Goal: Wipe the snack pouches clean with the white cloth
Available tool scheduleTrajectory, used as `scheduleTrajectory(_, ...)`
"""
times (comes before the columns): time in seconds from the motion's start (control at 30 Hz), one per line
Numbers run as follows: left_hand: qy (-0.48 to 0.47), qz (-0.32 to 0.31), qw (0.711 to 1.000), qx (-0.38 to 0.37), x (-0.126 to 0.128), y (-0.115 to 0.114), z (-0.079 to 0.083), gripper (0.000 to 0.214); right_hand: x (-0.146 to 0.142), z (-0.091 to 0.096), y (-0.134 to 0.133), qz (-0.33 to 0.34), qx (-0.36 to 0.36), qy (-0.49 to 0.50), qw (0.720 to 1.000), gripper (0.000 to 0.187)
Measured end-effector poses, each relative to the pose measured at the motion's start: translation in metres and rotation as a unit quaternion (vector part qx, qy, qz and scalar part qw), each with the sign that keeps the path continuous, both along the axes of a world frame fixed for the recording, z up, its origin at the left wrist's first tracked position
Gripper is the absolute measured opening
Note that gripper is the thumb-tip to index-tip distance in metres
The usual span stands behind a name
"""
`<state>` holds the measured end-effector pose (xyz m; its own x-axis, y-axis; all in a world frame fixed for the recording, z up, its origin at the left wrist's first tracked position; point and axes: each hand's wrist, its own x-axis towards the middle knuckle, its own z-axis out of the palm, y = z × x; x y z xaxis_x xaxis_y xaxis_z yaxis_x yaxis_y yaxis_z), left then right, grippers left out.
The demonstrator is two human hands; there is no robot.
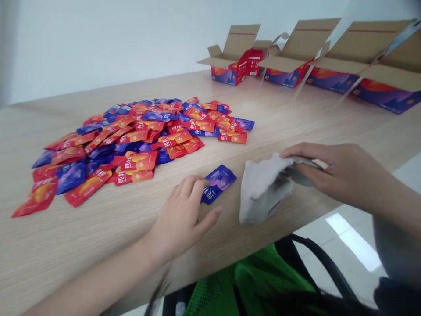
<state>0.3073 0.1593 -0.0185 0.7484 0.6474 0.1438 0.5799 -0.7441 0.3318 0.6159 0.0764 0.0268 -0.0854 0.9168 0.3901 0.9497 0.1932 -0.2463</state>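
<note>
My left hand (184, 213) is over the tabletop, its thumb spread away from its curled fingers. Its fingertips are at the near left edge of a single blue sachet (220, 179), partly covering it, and no grip shows. To the right, my right hand (324, 164) pinches the upper edge of a crumpled light grey cloth (263, 188) between thumb and fingers. The lower part of the cloth rests on the table. Beyond my left hand lies a wide pile of red and blue sachets (141, 136), overlapping one another.
Several open cardboard boxes (223, 74) with raised flaps stand along the back right of the wooden table (204, 267). A white wall rises behind. Below the near edge are a green mesh item (250, 281) and a tiled floor (348, 237).
</note>
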Motion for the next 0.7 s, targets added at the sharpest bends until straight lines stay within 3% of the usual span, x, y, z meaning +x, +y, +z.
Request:
scheduleTrajectory(0.1, -0.131, 0.004, 0.988, -0.087, 0.029, -0.014, 0.037, 0.067, -0.021, 0.035, 0.011, 0.032, 0.042, -0.054, 0.997, 0.023)
scheduleTrajectory(0.17, -0.198, -0.016, 0.963, -0.18, 0.053, -0.026, 0.051, 0.077, -0.039, 0.056, 0.017, 0.029, 0.058, -0.096, 0.993, 0.02)
scheduleTrajectory(0.3, -0.262, -0.039, 0.921, -0.285, 0.085, -0.026, 0.05, 0.033, -0.058, 0.088, 0.021, 0.039, 0.056, -0.104, 0.992, 0.02)
scheduleTrajectory(0.4, -0.207, -0.034, 0.877, -0.432, 0.081, -0.004, 0.039, 0.015, -0.037, 0.101, 0.016, 0.089, 0.07, -0.044, 0.993, 0.026)
scheduleTrajectory(0.5, -0.151, -0.048, 0.839, -0.521, 0.064, 0.017, 0.034, 0.014, 0.004, 0.099, 0.008, 0.107, 0.009, 0.0, 0.994, 0.044)
scheduleTrajectory(0.57, -0.156, -0.034, 0.805, -0.572, 0.055, 0.027, 0.032, 0.02, 0.032, 0.088, 0.005, 0.092, -0.053, 0.05, 0.993, 0.05)
scheduleTrajectory(0.63, -0.187, -0.008, 0.761, -0.621, 0.053, 0.034, 0.028, 0.028, 0.056, 0.067, 0.006, 0.062, -0.11, 0.135, 0.983, 0.047)
scheduleTrajectory(0.7, -0.213, 0.014, 0.732, -0.646, 0.059, 0.037, 0.016, 0.031, 0.077, 0.038, 0.009, 0.035, -0.188, 0.234, 0.953, 0.046)
